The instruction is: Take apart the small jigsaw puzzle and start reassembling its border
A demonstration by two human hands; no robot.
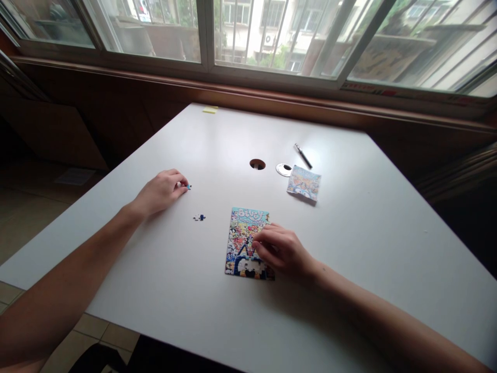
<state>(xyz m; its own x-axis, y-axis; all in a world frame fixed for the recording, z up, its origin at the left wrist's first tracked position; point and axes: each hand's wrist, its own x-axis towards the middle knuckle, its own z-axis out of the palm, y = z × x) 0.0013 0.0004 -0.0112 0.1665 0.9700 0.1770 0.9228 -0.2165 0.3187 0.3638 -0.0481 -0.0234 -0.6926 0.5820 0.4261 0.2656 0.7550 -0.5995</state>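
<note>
A colourful jigsaw puzzle lies flat on the white table, mostly filled in, with white gaps or pale pieces near its lower middle. Over its right side rests my right hand, fingers curled and tips together on the picture; whatever they hold is hidden. To the left, my left hand pinches a small puzzle piece with bits of blue and dark on it, close to the tabletop. Between the two hands a dark blue and white loose piece lies on the table.
A creased printed picture sheet lies beyond the puzzle, partly beside a round metal cover. A pen is behind it. The table has a cable hole and a yellow sticky note at its far edge.
</note>
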